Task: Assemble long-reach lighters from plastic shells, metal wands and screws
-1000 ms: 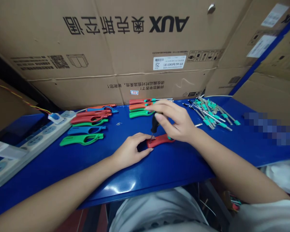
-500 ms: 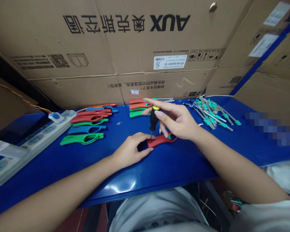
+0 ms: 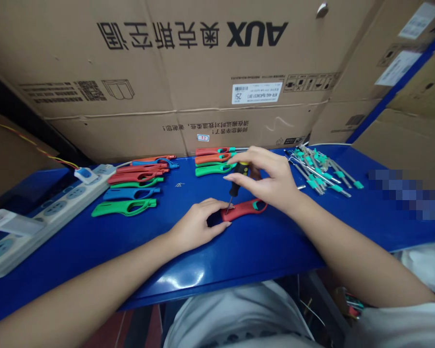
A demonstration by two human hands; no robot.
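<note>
Left hand (image 3: 195, 226) pinches the rounded end of a red plastic casing (image 3: 244, 211), right hand (image 3: 271, 179) grips the screwdriver (image 3: 234, 188) (slim metal shank, leaning), glossy table (image 3: 261, 251) beneath!

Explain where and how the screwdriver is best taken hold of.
Probably take the screwdriver by its thick black grip, from above and the right: it leans that way, its thin shaft runs down to the red handle, and the left hand occupies the left side.
</note>
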